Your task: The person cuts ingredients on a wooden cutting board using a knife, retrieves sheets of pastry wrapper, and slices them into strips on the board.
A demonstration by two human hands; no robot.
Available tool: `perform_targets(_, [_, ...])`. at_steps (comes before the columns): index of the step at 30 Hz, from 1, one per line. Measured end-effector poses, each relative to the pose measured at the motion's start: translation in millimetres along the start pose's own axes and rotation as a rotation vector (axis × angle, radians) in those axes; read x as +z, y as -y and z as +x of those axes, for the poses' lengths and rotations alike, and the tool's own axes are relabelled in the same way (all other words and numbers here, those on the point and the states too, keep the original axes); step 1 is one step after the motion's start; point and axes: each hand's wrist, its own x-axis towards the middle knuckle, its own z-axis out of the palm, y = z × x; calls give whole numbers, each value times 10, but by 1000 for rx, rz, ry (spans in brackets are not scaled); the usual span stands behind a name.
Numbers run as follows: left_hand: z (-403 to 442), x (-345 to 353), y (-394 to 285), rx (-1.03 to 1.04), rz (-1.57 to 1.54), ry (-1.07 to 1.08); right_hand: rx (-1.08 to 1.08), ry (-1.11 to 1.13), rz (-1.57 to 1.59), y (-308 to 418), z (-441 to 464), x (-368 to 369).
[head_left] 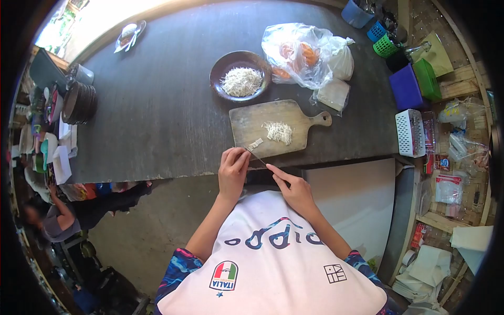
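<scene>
My right hand [292,186] is closed around the handle end of a thin knife [256,156], its index finger laid along it. The blade points left over the near edge of a wooden cutting board [247,118]. At the blade's tip my left hand [234,169] has its fingers pressed together; whether they pinch the blade or a small piece is hidden. On the board lie a pile of thin white strips [279,133] and a few cut white pieces [255,143]. Behind it, a dark bowl [217,79] holds more white shreds [241,82].
A clear plastic bag [294,50] with orange items and a wrapped white block [333,95] lie behind the board. Stacked dark plates [80,103] stand at left, baskets [410,134] at right. A small dish [129,37] sits far back. Another person [63,215] is at left.
</scene>
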Motion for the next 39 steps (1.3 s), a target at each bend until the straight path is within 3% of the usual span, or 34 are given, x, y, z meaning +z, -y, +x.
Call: perform_targets(39, [-33,18,75,-12,-59,-41,-15,-3,110,-71,19,108])
